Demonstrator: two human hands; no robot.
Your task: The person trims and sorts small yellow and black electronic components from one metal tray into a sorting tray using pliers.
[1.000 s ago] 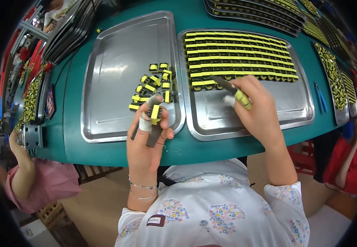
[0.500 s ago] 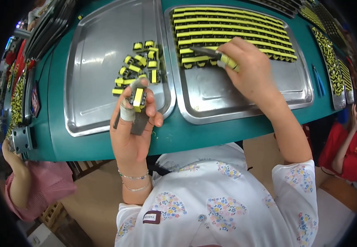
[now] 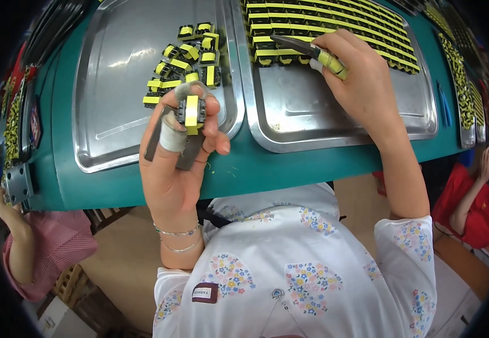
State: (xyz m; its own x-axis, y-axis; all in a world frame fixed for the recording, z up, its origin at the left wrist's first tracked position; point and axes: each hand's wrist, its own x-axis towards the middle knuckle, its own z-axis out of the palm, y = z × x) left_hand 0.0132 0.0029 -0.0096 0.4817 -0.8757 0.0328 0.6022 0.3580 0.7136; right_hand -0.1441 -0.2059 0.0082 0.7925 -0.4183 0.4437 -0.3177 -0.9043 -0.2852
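Shifted up-view, the component (image 3: 192, 116) is partly hidden by the left hand (image 3: 168, 169).

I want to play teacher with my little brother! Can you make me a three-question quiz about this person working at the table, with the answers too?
1. What does the right hand hold?
A. a spoon
B. a dark narrow tool with a yellow handle
C. a cup

2. True or false: the blocks in the left tray stand in neat rows.

3. Which hand holds up one black-and-yellow block?

Key:
1. B.
2. False: they lie jumbled. The neat rows are in the right tray.
3. The left hand.
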